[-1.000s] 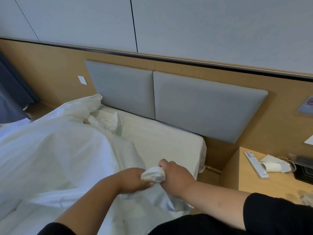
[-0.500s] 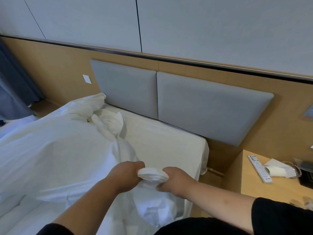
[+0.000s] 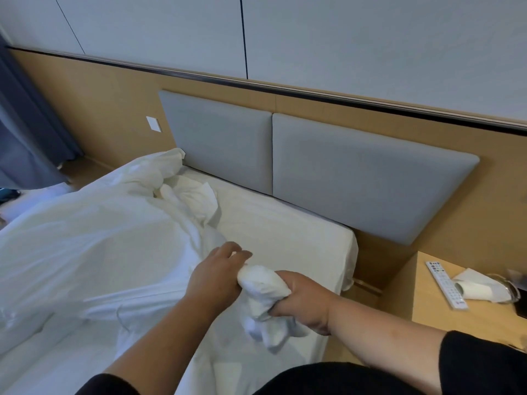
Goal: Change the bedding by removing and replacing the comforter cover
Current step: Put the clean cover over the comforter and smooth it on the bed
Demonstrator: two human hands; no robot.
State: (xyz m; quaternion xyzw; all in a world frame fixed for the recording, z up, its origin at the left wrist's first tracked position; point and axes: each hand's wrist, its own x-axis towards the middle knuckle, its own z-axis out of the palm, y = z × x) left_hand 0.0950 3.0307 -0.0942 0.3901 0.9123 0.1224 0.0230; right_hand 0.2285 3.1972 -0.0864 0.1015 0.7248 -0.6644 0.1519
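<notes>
Loosened since half a second ago, the left hand (image 3: 216,276) no longer clamps the bunched white corner: its fingers (image 3: 238,253) now spread and lie half-straight over the cloth, the palm resting against the wad rather than closing round it. Beside it the right hand (image 3: 303,299) has taken the whole bundle, fingers curled tight round the gathered corner (image 3: 261,292), with loose ends hanging below the fist. A second ago both hands pinched this wad together, close to each other; now the grip belongs to the right hand alone, and the bundle sits slightly nearer and lower.

As for the comforter cover (image 3: 94,252), it lies heaped over the left and near part of the bed, rumpled up toward the far left corner by the grey headboard (image 3: 356,178), while bare mattress sheet (image 3: 279,232) shows on the right. Whether the filling is inside the cover at this corner cannot be told.

Judging from this, the hand-over frees the left hand to reach along the cover's edge or smooth it, while the right keeps the corner anchored. Off to the right, a remote (image 3: 445,283) lies on the wooden bedside table (image 3: 427,309), well apart from the work.
</notes>
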